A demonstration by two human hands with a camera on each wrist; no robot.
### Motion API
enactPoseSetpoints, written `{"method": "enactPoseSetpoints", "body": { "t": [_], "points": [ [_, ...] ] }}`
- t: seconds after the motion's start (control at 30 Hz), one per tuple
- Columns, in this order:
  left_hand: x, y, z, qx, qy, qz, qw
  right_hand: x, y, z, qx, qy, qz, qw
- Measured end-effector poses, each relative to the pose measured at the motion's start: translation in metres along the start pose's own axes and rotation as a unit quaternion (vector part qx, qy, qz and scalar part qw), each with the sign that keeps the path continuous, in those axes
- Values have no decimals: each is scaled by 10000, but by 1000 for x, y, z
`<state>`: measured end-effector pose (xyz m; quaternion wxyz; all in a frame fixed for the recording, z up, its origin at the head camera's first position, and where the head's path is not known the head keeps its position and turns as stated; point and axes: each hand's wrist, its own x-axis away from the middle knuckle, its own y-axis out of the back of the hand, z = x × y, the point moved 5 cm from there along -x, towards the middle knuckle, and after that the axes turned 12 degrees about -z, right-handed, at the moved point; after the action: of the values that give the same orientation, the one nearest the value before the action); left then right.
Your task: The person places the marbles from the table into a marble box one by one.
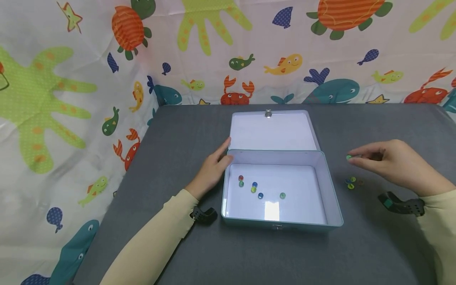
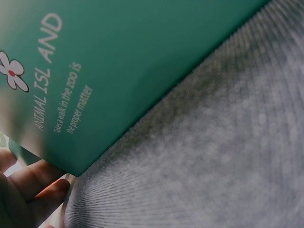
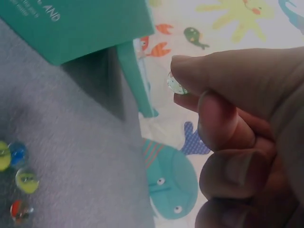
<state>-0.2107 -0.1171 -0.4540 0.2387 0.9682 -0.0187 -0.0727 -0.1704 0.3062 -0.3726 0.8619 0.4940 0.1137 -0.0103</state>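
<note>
A teal tin box with a white inside stands on the grey table, its hinged lid folded open toward the back. Several glass marbles lie spread over its floor. My left hand holds the box at its back left corner, thumb at the rim; the left wrist view shows fingers around the corner of the green side wall. To the right of the box, above the table, my right hand pinches a clear greenish marble between thumb and index finger, the other fingers curled.
Below my right hand, several loose marbles sit close together on the grey cloth. A curtain printed with sea animals hangs along the back and left side of the table. Each wrist wears a black band.
</note>
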Motion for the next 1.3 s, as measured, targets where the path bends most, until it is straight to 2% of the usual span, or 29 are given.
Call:
{"method": "enactPoseSetpoints", "body": {
  "t": [0.37, 0.57, 0.83, 1.3],
  "points": [
    [2, 3, 2, -38, 19, -15, 10000, -4, 5, 20, -325, 538, -285, 9976],
    [1, 3, 5, -61, 15, -52, 10000, -4, 6, 28, -229, 713, -357, 9966],
    [-3, -2, 7, -156, -55, -53, 9998, -1, 7, 35, -196, 848, -342, 9956],
    [-2, 2, 2, -119, -31, -59, 9999, -8, -3, 60, -499, 1059, -131, 9930]
  ]
}}
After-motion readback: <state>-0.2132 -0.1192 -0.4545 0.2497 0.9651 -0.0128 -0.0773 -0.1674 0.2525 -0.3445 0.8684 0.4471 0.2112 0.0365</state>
